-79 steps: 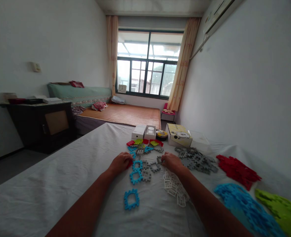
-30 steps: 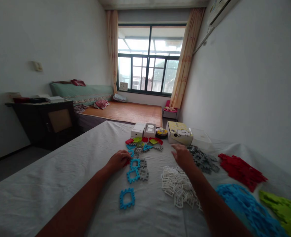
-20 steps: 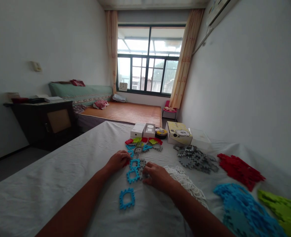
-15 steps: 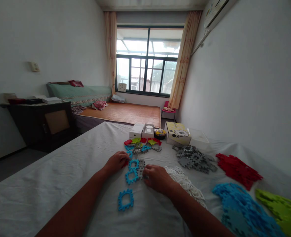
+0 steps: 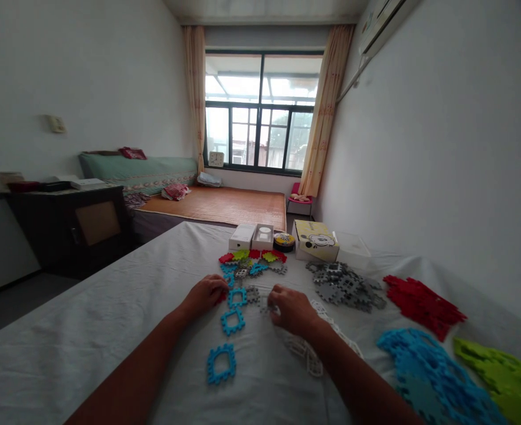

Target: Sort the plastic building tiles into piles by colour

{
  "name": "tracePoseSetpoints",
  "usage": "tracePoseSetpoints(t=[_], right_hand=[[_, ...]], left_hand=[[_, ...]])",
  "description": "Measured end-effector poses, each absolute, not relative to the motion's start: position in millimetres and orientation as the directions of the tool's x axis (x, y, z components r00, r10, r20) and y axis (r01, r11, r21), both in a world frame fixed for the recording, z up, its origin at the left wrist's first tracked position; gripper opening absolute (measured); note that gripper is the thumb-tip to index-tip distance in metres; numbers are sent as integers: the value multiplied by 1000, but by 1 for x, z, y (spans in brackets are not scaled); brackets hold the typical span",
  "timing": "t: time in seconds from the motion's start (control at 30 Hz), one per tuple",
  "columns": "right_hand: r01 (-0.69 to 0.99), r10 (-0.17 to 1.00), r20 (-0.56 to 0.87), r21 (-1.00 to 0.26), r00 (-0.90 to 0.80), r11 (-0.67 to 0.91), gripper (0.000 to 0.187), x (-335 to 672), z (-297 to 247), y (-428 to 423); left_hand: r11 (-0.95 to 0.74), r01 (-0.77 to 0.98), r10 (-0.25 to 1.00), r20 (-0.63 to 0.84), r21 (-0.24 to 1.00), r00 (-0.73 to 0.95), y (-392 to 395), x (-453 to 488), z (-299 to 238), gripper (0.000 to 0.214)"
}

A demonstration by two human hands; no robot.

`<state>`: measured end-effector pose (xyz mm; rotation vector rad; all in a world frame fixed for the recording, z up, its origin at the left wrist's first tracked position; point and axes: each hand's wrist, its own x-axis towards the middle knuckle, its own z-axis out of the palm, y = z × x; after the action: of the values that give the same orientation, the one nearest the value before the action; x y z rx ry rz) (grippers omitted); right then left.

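Note:
On a white sheet (image 5: 110, 330) lie interlocking plastic tiles. My left hand (image 5: 205, 294) rests with curled fingers on a red tile at the left edge of a joined row of blue tiles (image 5: 234, 308) and grey tiles (image 5: 252, 293). My right hand (image 5: 292, 310) is closed on a grey tile just right of that row. A lone blue tile (image 5: 221, 363) lies nearer me. White tiles (image 5: 311, 354) sit under my right forearm. Beyond the hands lies a joined patch of red, green, blue and grey tiles (image 5: 254, 261).
Loose piles lie to the right: grey (image 5: 346, 286), red (image 5: 422, 304), blue (image 5: 437, 375), green (image 5: 505, 372). Small white boxes (image 5: 251, 236), a round tin (image 5: 282, 240) and a yellow box (image 5: 315, 248) stand at the far edge. A dark cabinet (image 5: 65, 227) stands left.
My right hand reached to the grey pile, then came back to the joined row with a grey tile. The left hand stayed on the red tile. The view shifted slightly.

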<state>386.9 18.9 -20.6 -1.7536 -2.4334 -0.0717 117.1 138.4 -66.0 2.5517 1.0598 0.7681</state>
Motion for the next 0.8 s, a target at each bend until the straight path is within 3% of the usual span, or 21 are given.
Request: tracePoseSetpoints(t=[0.2, 0.3, 0.4, 0.5, 0.6, 0.7, 0.8], right_hand=[[988, 955, 264, 32, 137, -151, 17, 466, -19, 47], [971, 920, 320, -4, 226, -237, 28, 485, -25, 55], [987, 918, 365, -94, 156, -131, 38, 470, -28, 55], [962, 949, 296, -207, -111, 177, 36, 425, -30, 48], [886, 910, 200, -226, -364, 404, 48, 380, -37, 39], [888, 903, 129, -169, -411, 428, 54, 358, -43, 33], [901, 908, 112, -122, -404, 416, 43, 354, -42, 30]], left_hand=[[-690, 578, 723, 366, 436, 587, 137, 118, -66, 31], [-694, 572, 719, 374, 437, 586, 139, 117, -67, 32], [-696, 572, 717, 378, 433, 586, 140, 117, -68, 31], [-697, 575, 716, 375, 429, 589, 139, 118, -68, 31], [-698, 576, 716, 375, 426, 589, 138, 119, -67, 32], [-693, 580, 720, 381, 428, 580, 137, 119, -66, 32], [-692, 582, 722, 383, 428, 576, 137, 118, -67, 32]])
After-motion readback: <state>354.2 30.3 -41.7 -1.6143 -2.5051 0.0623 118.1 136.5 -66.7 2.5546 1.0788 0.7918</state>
